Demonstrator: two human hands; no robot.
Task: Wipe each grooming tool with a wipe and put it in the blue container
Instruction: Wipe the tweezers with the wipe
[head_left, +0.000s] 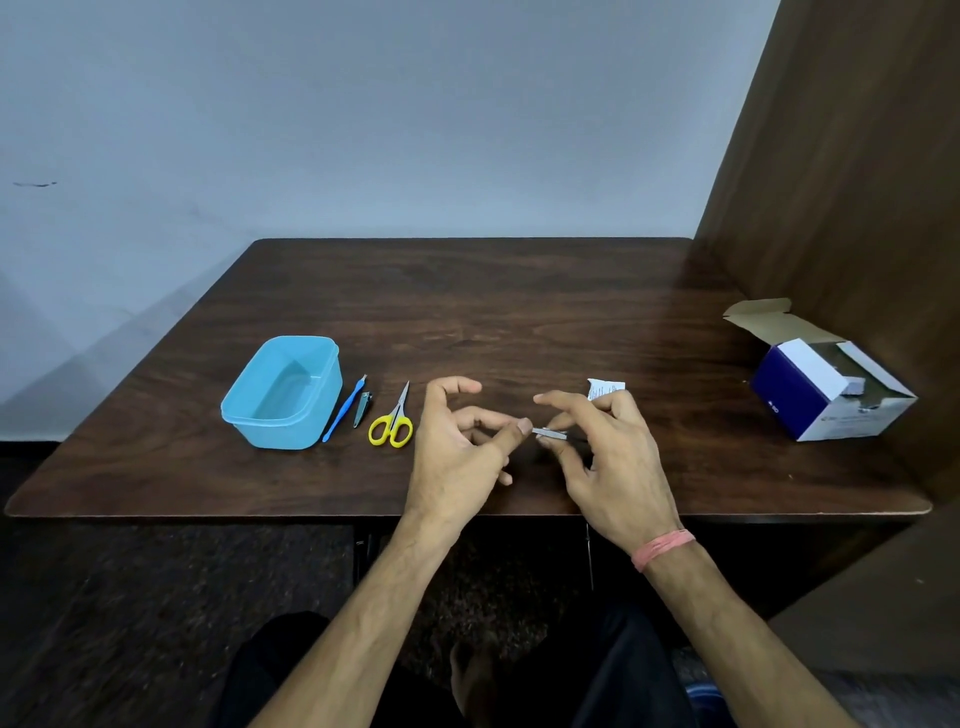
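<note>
Glossy blue plastic container (283, 395), matt dark wood table (519, 312)

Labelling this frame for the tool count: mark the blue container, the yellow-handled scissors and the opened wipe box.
blue container (236, 415): head view, front left rim.
yellow-handled scissors (390, 429): head view, where the two yellow loops meet.
opened wipe box (789, 389): head view, dark blue front face.

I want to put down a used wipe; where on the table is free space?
Bare: the table's far half behind the container, and between the hands and the box. Crowded: container to scissors, and around both hands.
</note>
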